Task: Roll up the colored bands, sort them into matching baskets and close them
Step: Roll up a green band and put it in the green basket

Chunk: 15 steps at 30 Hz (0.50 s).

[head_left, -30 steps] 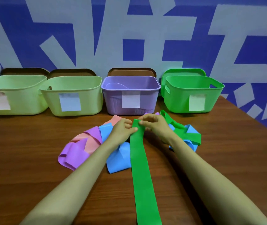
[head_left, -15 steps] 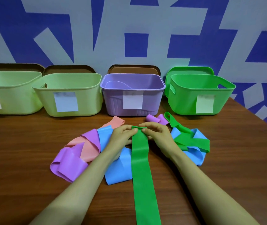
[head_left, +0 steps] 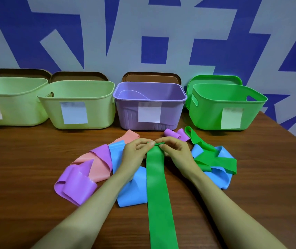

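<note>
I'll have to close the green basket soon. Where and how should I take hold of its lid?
Probably by its top edge, reaching from above: the green lid stands on edge behind the green basket, against the wall, and only that upper rim shows above the basket.

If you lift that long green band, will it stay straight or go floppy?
Probably floppy: the long green band lies flat along the table and its far end curls between the left hand and right hand. Probably light, since it looks thin. Once rolled, it might roll away.
</note>
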### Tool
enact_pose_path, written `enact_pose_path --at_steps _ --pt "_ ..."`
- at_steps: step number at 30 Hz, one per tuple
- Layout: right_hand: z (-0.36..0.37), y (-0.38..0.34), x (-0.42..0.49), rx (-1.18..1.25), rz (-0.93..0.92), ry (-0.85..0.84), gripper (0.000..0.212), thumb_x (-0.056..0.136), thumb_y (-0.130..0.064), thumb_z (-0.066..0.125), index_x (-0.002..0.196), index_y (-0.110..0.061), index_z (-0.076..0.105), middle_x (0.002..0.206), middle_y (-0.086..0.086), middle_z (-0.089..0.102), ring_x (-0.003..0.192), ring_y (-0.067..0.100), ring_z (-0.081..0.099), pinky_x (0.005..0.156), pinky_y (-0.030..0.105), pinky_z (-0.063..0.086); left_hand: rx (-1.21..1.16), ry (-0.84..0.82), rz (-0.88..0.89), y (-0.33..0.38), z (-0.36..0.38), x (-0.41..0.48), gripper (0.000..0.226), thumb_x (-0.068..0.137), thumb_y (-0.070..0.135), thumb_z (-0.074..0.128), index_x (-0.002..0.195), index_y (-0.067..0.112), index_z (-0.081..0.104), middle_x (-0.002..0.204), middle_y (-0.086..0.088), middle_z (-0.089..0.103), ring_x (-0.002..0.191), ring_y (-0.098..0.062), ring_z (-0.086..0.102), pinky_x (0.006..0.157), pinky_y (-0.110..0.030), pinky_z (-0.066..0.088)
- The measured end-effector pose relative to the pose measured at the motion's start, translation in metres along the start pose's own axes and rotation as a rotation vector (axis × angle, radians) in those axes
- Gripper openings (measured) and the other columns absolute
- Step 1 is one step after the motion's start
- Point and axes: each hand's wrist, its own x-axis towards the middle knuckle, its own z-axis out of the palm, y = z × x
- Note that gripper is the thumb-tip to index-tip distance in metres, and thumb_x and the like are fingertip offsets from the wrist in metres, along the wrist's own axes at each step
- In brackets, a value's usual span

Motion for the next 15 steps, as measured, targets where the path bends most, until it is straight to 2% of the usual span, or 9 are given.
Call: enact_pose_path --at_steps 3,5,9,13,15 --pt "-0.0025 -0.0003 -0.0002 0.079 0.033 -0.009 0.023 0.09 0.002 0.057 0.097 -0.015 0.07 0.093 -0.002 0.07 0.086 0.007 0.065 0.073 0.021 0.053 0.042 0.014 0.048 -0.0003 -0.0003 0.0018 0.005 0.088 0.012 0.065 0.09 0.013 0.07 0.089 -0.006 0.074 0.082 -0.013 0.069 0.07 -0.022 0.055" --pt "-0.0035 -0.0006 -0.0003 0.112 0.061 -0.013 0.017 0.09 -0.003 0.061 0.102 -0.014 0.067 0.092 0.0 0.07 0.085 0.005 0.066 0.072 0.02 0.053 0.035 0.012 0.055 -0.0004 -0.0005 0.0023 0.006 0.088 0.012 0.065 0.092 0.011 0.07 0.091 -0.007 0.074 0.083 -0.014 0.07 0.07 -0.022 0.055" --pt "-0.0017 0.0002 0.0001 0.137 0.063 0.004 0.008 0.091 -0.01 0.06 0.093 -0.01 0.068 0.086 -0.002 0.073 0.084 0.01 0.068 0.073 0.023 0.054 0.047 0.01 0.076 -0.0005 -0.0005 0.0022 0.006 0.087 0.013 0.066 0.091 0.013 0.071 0.091 -0.005 0.074 0.086 -0.014 0.07 0.071 -0.021 0.054" --pt "-0.0043 0.0005 -0.0001 0.113 0.055 0.033 0.009 0.088 -0.006 0.064 0.089 -0.012 0.07 0.087 -0.001 0.073 0.086 0.012 0.067 0.079 0.029 0.054 0.028 -0.006 0.058 -0.0006 -0.001 0.0031 0.008 0.087 0.012 0.066 0.092 0.015 0.072 0.091 -0.003 0.073 0.087 -0.014 0.069 0.07 -0.022 0.055" --pt "-0.0052 -0.0005 -0.0002 0.116 0.055 0.026 0.011 0.086 -0.002 0.065 0.089 -0.011 0.071 0.087 0.001 0.073 0.084 0.012 0.067 0.077 0.027 0.055 0.009 -0.026 0.04 -0.0004 -0.0019 0.0036 0.011 0.087 0.007 0.065 0.093 0.013 0.071 0.091 -0.004 0.071 0.085 -0.014 0.068 0.071 -0.022 0.056"
